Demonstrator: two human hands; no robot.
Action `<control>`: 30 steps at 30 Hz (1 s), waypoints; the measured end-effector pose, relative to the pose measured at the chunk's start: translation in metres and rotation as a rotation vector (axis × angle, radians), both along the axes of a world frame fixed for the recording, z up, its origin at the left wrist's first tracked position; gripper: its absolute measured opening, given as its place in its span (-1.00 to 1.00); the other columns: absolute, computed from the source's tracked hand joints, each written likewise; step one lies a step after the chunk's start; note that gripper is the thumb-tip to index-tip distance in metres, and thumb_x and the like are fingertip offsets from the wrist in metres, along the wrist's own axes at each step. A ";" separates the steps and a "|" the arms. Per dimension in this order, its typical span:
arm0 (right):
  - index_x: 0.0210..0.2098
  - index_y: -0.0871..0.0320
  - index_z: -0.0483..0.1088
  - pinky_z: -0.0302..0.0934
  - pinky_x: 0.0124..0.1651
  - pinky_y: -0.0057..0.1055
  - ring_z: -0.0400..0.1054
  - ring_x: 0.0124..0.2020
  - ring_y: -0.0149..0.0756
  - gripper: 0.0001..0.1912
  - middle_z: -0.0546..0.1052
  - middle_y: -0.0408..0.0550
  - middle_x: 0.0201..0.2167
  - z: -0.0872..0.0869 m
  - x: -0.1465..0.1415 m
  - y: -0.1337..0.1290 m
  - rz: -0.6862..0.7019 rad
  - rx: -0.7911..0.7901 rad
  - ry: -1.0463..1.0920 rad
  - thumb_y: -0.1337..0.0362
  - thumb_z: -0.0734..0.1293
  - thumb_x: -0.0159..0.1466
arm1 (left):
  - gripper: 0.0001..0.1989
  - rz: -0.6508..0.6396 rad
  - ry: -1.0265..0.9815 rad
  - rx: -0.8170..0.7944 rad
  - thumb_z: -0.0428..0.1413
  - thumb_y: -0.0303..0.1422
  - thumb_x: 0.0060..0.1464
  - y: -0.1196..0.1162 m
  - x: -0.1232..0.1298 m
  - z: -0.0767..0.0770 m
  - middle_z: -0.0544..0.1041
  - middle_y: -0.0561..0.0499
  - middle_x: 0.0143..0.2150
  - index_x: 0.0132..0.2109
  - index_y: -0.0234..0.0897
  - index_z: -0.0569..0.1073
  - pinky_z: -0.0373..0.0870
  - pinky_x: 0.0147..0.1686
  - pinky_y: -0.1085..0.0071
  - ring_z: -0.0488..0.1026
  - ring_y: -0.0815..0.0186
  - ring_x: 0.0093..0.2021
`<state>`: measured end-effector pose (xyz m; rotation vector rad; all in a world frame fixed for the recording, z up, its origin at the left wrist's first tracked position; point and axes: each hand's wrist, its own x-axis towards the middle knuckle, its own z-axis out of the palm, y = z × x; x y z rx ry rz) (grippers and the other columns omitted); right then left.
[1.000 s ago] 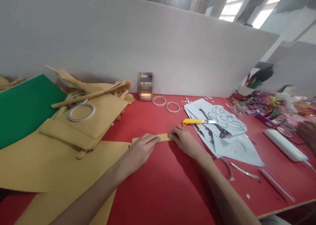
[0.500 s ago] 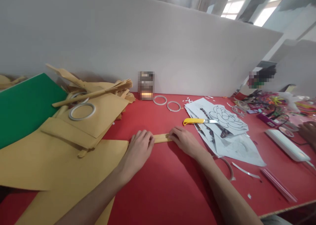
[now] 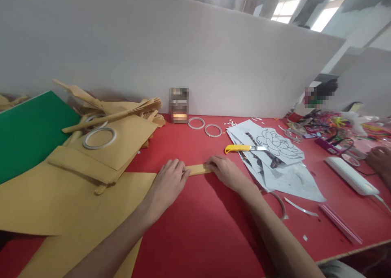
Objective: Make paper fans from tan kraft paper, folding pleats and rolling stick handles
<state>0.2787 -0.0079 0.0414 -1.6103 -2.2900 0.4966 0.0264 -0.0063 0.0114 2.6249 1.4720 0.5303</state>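
A narrow folded strip of tan paper (image 3: 198, 169) lies flat on the red tabletop (image 3: 195, 229), running between my two hands. My left hand (image 3: 171, 180) is closed on its left end, fingers bent together. At the other end, my right hand (image 3: 224, 171) pinches the strip with curled fingers. Just beyond my right hand rests a yellow-handled knife (image 3: 238, 148), its blade lying over printed sheets (image 3: 293, 178). Large tan paper (image 3: 76, 204) spreads under and beside my left forearm. The strip's ends are hidden by my fingers.
Crumpled tan paper (image 3: 122, 135) with a tape ring (image 3: 99, 138) on it is piled at left, beside a green board (image 3: 33, 135). Two rings (image 3: 213, 130) lie near the white partition (image 3: 171, 46). A white device (image 3: 351, 176) and another person's hand (image 3: 380, 160) are at right.
The whole view has shifted slightly, so things sit a little further left. Both hands keep hold of the strip, and my left fingers have shifted only slightly.
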 end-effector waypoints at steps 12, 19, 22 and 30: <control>-0.19 0.15 0.44 0.21 -0.14 -0.38 0.45 -0.21 -0.26 -0.86 0.57 -0.02 -0.20 -0.001 -0.002 -0.003 0.005 0.046 -0.001 0.40 0.30 0.53 | -0.54 -0.265 0.004 0.129 -0.07 -0.60 0.41 -0.010 0.001 0.005 0.53 -0.13 0.30 0.33 -0.20 0.40 0.45 0.16 0.09 0.47 0.07 0.25; -0.20 0.16 0.43 0.23 -0.12 -0.38 0.45 -0.21 -0.26 -0.87 0.56 -0.02 -0.20 -0.004 -0.002 -0.003 0.009 0.054 0.027 0.40 0.31 0.52 | -0.47 -0.416 -0.085 0.011 -0.11 -0.59 0.38 -0.011 0.007 -0.004 0.41 -0.15 0.46 0.41 -0.32 0.38 0.29 0.46 0.13 0.32 0.19 0.48; -0.20 0.15 0.42 0.25 -0.10 -0.38 0.44 -0.20 -0.26 -0.86 0.54 -0.04 -0.21 -0.004 -0.001 -0.006 0.019 0.076 0.074 0.43 0.30 0.52 | -0.47 -0.414 -0.091 -0.005 -0.09 -0.56 0.40 -0.011 0.006 -0.003 0.38 -0.14 0.47 0.42 -0.31 0.36 0.26 0.48 0.14 0.28 0.20 0.50; -0.12 0.11 0.47 0.35 -0.01 -0.25 0.44 -0.12 -0.19 -0.78 0.53 0.01 -0.15 -0.006 0.012 -0.024 0.065 0.185 0.171 0.43 0.20 0.53 | -0.49 -0.398 -0.091 -0.004 -0.09 -0.54 0.42 -0.011 0.007 -0.010 0.39 -0.13 0.46 0.41 -0.26 0.39 0.28 0.47 0.09 0.32 0.17 0.48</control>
